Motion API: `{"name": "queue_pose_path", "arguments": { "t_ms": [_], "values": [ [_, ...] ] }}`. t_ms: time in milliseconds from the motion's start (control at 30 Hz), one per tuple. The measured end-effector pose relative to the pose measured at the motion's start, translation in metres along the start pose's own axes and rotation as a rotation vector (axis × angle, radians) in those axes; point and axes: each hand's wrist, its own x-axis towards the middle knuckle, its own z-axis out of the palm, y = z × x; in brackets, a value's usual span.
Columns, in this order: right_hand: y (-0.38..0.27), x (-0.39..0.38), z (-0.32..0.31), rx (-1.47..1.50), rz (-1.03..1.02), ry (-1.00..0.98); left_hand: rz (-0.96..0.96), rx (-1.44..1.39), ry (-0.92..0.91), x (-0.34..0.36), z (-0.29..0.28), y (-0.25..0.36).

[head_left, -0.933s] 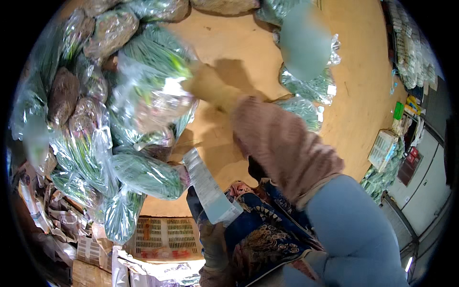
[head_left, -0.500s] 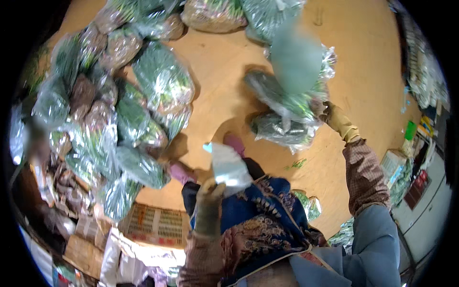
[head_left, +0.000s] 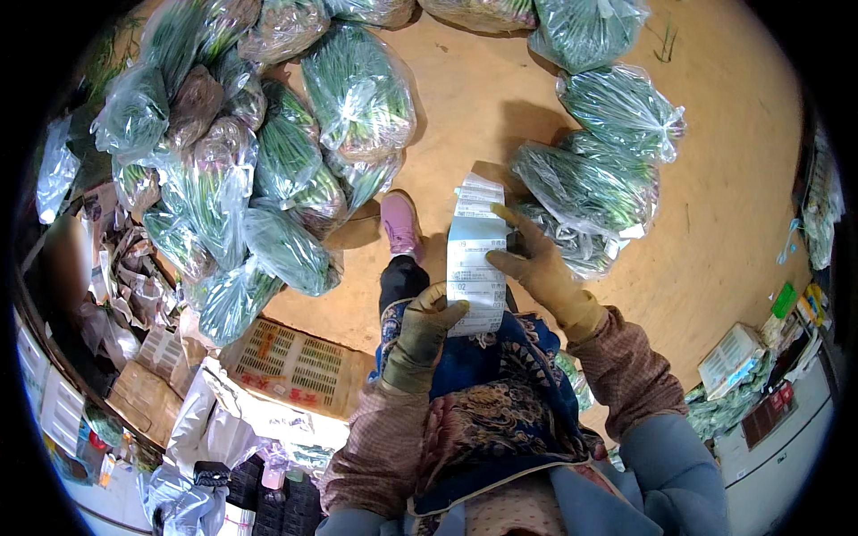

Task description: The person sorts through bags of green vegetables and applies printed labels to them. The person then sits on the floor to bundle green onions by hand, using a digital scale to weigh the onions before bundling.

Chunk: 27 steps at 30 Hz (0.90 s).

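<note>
A long strip of white printed labels stands up in front of my lap. My left hand, in a dirty yellow work glove, pinches its lower left edge between thumb and fingers. From the right my gloved right hand reaches over the strip's right edge. Its thumb and index finger are spread apart, with both tips over the labels. Just beyond that hand lies a clear plastic bag of scallions, with another scallion bag behind it.
Many bagged scallions are heaped on the left of the tan floor. More bags lie along the far side. A slatted carton stands at my left. A pink shoe shows ahead of my lap. White cabinets line the right.
My right hand has left the scallion bag on the right and come in to the label strip. The strip, still in my left hand, now stands upright and shows its print. The view has shifted.
</note>
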Motion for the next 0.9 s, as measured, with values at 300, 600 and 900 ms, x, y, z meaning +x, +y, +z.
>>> {"name": "queue_pose_path", "arguments": {
  "t_ms": [300,600,900],
  "values": [
    [-0.016,0.049,0.03,-0.798,-0.307,-0.504,-0.078,0.257,-0.07,0.019,-0.046,0.035],
    [-0.039,0.156,0.104,-0.944,-0.162,-0.785,-0.034,0.059,0.12,0.032,-0.119,0.044],
    [-0.011,0.212,0.125,-0.591,-0.045,-0.468,-0.095,-0.06,0.089,0.052,-0.162,0.067]
  ]
}}
